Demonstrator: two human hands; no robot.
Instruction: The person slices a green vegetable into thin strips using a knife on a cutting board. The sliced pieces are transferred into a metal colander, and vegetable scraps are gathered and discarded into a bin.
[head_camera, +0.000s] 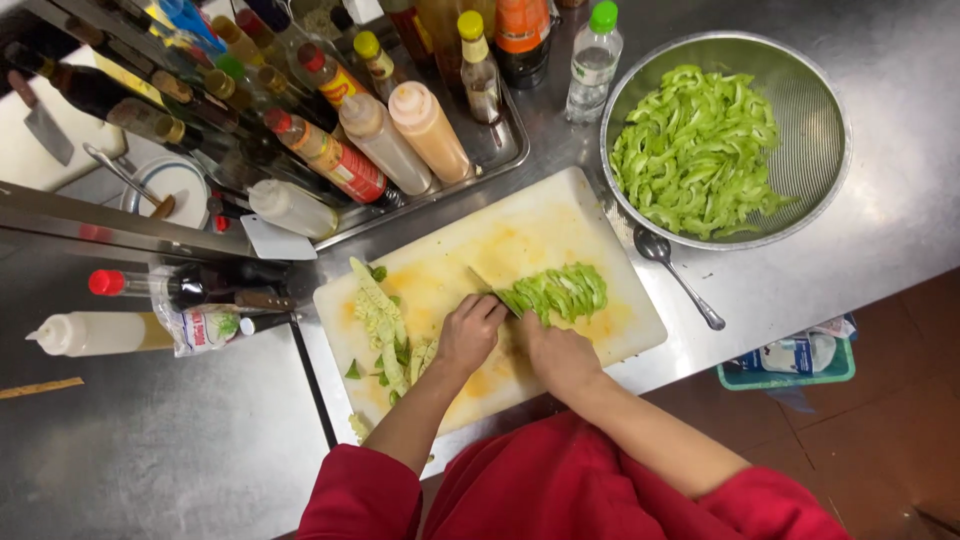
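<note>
We worked at a white cutting board (560, 225) on a steel counter (880, 240). Our left hand (468, 335) was closed around the handle of a knife (484, 283), its blade angled up and away toward the board's middle. Our right hand (557, 355) lay curled, fingers pressed down on the near end of a green gourd (560, 290), already cut into a row of thin slices and lying just right of the blade. The gourd sat near the middle of the board, touching the knife edge.

On the board's left side lay a pale heap of scraps (385, 330), close beside our left wrist. Behind the board to the right stood one metal colander (820, 130), heaped with green slices (695, 150). One spoon (678, 275) rested on the counter between colander and board, touching neither hand. One clear bottle (592, 62) with a green cap stood just left of the colander.

Behind the board's left half a steel tray (510, 150) held many sauce bottles, too crowded for us to count; two pale squeeze bottles (405, 135) leaned at its front. Far left, one white squeeze bottle (95, 333) lay on its side. A teal basket (790, 375) sat below the counter's edge at right.
</note>
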